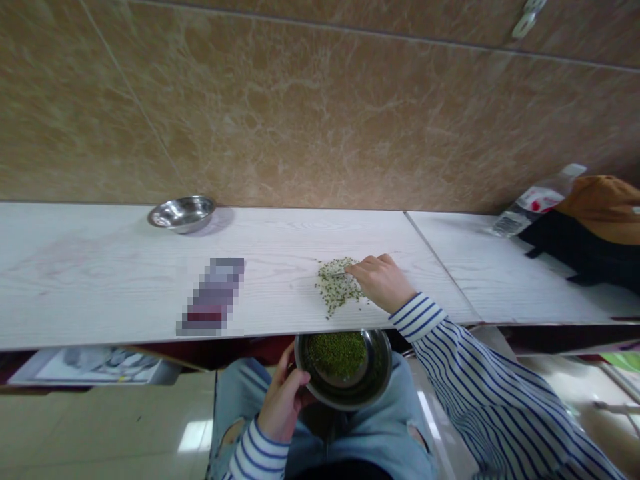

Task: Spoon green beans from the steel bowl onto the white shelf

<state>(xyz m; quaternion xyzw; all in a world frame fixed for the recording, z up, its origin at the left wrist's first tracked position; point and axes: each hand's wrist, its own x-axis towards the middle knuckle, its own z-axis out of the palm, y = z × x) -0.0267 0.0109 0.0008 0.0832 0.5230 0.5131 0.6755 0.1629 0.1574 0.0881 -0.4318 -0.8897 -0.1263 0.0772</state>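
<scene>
My left hand (286, 399) grips the rim of a steel bowl (379, 383), thumb on its edge, and holds it just below the table's front edge. Small green beans (337, 355), which look like mung beans, lie inside the bowl. On the tabletop is a loose patch of green beans mixed with white grains (336, 290). At the upper right of that patch, my right hand (383, 281) is closed in a pinch on a thin metal utensil (339, 274). Its tip is among the grains, so its exact kind is unclear.
A second steel bowl (183, 215) stands against the wall on the left. A pixelated oblong item (213, 297) lies nearer the front of the white table (100, 280). On the right are a clear bottle (533, 203) and a brown and black cloth item (600, 220).
</scene>
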